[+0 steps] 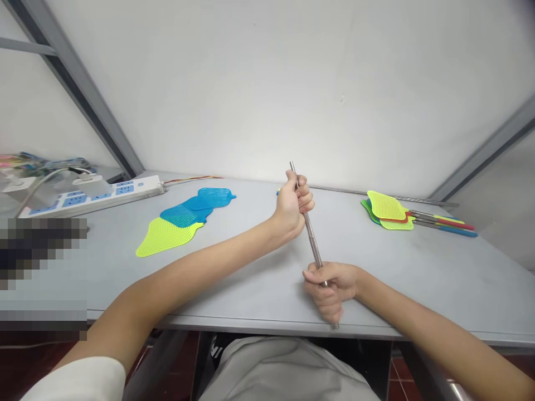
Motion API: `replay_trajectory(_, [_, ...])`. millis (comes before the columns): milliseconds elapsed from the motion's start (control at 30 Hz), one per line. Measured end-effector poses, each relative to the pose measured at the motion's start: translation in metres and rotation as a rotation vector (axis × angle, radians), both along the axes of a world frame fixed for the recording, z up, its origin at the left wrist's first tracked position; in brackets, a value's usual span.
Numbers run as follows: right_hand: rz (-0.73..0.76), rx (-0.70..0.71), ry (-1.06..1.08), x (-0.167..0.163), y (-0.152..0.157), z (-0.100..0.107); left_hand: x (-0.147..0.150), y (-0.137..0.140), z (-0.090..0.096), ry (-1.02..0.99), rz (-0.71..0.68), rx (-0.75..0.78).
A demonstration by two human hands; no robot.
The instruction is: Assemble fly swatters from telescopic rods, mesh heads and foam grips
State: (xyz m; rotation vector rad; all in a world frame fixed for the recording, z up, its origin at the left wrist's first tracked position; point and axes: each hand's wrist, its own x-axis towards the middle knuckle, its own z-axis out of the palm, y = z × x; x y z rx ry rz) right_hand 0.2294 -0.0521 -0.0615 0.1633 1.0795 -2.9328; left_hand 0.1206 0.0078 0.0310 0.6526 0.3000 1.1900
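Note:
A shiny metal rod (312,236) slants across the middle of the view, its upper end leaning away from me. My left hand (290,207) is closed around the upper part, with a short end sticking out above the fist. Lower down, near the table's front edge, my right hand (332,287) wraps round the same rod, slightly blurred, and the lower tip shows beneath it. A step in thickness is visible between the two hands. On the left lie loose fly swatter heads: a blue one (214,197), a second blue one (181,213) and a yellow-green one (165,238).
Several fly swatters with metal shafts (387,206) are stacked at the right of the grey table (246,278). Another metal rod (340,190) lies along the back wall. A white power strip (146,188) with plugged-in adapters sits at the left. Grey posts frame both sides.

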Motion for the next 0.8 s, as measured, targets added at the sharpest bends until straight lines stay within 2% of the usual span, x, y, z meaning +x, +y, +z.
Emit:
replay_trajectory(233, [-0.088,0.011,0.082,0.005,0.006,0.007,-0.005,0.004,0.005,-0.028,0.104,-0.004])
replay_trajectory(467, [-0.493,-0.032,0.067,0.015,0.016,0.02,0.001,0.009,-0.013,-0.039,0.11,-0.127])
replay_trajectory(667, [-0.661,-0.012,-0.045,0.013,0.015,0.023,0.002,0.01,-0.019,-0.014,0.154,-0.143])
replay_trajectory(800, [-0.673,-0.019,-0.107,0.014,0.013,0.025,0.003,0.005,-0.019,0.013,0.209,-0.106])
